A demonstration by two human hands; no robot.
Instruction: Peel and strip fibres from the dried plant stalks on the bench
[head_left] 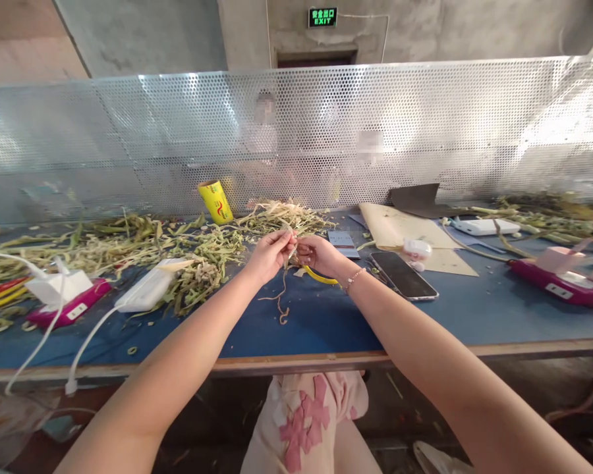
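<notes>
My left hand (271,254) and my right hand (321,255) meet above the middle of the blue table. The fingers of both are pinched on a thin, pale dried plant stalk (291,249). A brown stringy strand (281,304) trails below the fingers on the tabletop; whether it joins the stalk I cannot tell. Just behind my hands lies a bundle of pale dry stalks (284,214). A heap of green, withered plant pieces (202,273) spreads beside my left hand. Part of a yellow ring (321,276) shows under my right wrist, the rest hidden.
A yellow cardboard tube (216,203) stands tilted behind the heap. On the right are a phone (404,275), brown paper (400,227) and a magenta power strip (558,283). Another power strip (74,309) and a white power bank (148,286) with cables lie left. A perforated metal screen (178,145) closes the back.
</notes>
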